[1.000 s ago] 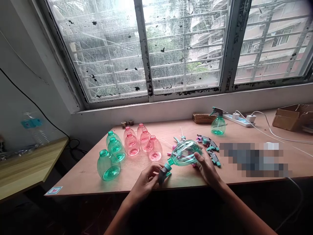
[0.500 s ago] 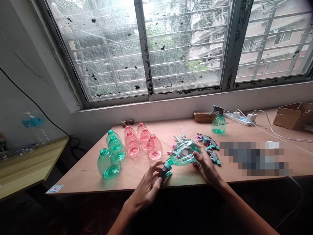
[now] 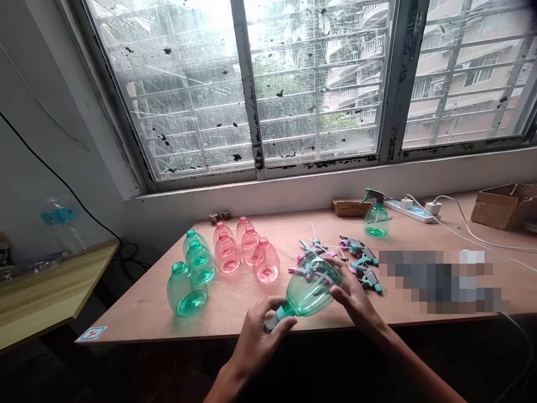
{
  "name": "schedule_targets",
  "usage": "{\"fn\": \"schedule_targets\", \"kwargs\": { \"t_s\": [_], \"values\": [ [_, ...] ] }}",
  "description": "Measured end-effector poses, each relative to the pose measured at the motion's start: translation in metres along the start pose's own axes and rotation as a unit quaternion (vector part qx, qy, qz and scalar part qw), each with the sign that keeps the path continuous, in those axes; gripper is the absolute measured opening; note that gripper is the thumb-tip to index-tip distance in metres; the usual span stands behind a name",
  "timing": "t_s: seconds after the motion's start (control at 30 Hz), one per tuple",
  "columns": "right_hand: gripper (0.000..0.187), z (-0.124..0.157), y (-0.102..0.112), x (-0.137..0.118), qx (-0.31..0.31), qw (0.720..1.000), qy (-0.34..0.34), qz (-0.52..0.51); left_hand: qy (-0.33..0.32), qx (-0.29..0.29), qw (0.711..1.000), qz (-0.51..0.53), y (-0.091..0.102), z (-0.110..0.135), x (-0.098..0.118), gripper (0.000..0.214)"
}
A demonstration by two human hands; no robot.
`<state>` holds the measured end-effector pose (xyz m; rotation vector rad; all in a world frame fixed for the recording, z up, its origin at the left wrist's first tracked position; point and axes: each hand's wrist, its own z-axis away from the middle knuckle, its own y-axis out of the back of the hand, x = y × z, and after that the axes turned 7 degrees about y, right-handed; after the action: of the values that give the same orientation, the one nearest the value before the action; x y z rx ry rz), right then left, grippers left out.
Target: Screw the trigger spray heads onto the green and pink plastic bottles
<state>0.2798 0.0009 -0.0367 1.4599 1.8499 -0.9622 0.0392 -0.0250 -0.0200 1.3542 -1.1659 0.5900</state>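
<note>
A clear green spray bottle (image 3: 312,288) is held tilted over the table's front edge, its neck pointing down and left. My left hand (image 3: 262,333) is closed around the neck and the grey spray head (image 3: 272,323), which its fingers largely hide. At the other end, my right hand (image 3: 350,294) grips the base of the bottle between thumb and fingers. A straw shows through the green plastic. Just behind the bottle lies a pile of loose trigger spray heads (image 3: 361,260) in grey, green and pink, with thin white straws.
Several open pink bottles (image 3: 227,254) and three open green bottles (image 3: 187,291) stand at the left. A complete green sprayer (image 3: 376,218) stands at the back right, near a power strip (image 3: 413,211) and a cardboard box (image 3: 503,207).
The bottle has tipped more steeply, its neck end dropping lower and toward me. My left hand now covers more of the spray head, and the trigger no longer shows.
</note>
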Motion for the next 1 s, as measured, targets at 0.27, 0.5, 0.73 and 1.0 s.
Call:
{"fn": "schedule_targets", "kwargs": {
  "t_s": [0.27,0.5,0.73,1.0],
  "values": [
    [0.058,-0.026,-0.046,-0.045,-0.063,0.997,0.016,0.043,0.075,-0.06,0.983,0.157,-0.004,0.011,0.024,0.066],
    [0.076,0.0,-0.047,-0.023,0.057,0.996,0.056,0.048,0.051,0.042,0.943,0.327,0.0,0.002,0.016,0.049],
    [0.056,0.054,-0.094,0.011,-0.052,0.958,-0.207,-0.192,-0.002,0.123,0.918,0.378,-0.021,0.009,0.023,0.056],
    [0.029,0.044,-0.095,0.006,0.051,0.914,-0.249,-0.316,0.001,0.115,0.941,0.317,-0.007,0.004,0.026,0.087]
  ]
}}
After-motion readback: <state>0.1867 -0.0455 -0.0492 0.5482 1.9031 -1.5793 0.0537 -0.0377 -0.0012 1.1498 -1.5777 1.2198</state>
